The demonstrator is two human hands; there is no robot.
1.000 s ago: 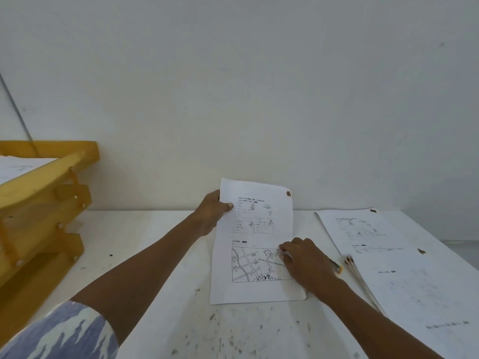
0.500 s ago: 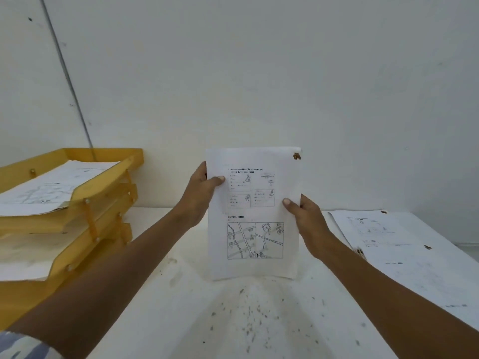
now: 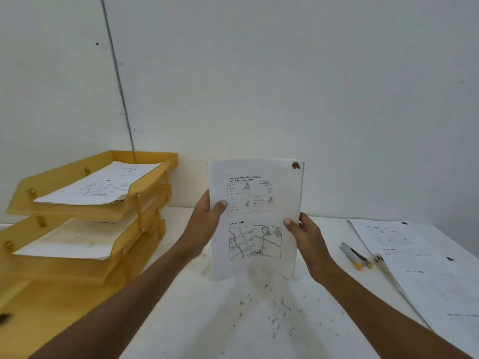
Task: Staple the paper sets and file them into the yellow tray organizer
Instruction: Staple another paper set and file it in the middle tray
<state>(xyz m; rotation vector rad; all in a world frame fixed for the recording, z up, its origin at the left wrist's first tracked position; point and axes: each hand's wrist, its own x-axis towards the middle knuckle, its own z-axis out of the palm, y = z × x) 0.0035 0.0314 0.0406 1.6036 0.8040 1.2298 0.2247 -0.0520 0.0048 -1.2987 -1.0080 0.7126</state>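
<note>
A printed paper set (image 3: 259, 193) with boxed text and a map drawing stands upright, its lower edge on the white table (image 3: 197, 320). My left hand (image 3: 204, 224) grips its left edge, thumb on the front. My right hand (image 3: 304, 237) holds its right edge the same way. A brown mark sits at its top right corner. The yellow tray organizer (image 3: 77, 229) with three stacked tiers stands at the left; its top and middle tiers hold papers. A grey stapler with a yellow tip (image 3: 355, 256) lies on the table to the right of my right hand.
More paper sets (image 3: 420, 268) lie spread at the right side of the table, some fanned at their edge. A white wall (image 3: 259, 86) stands right behind the table. Dark specks dot the table surface in front of me.
Both hands have lifted the paper set from lying flat to standing upright. The view has turned left, bringing more of the organizer and the stapler into sight.
</note>
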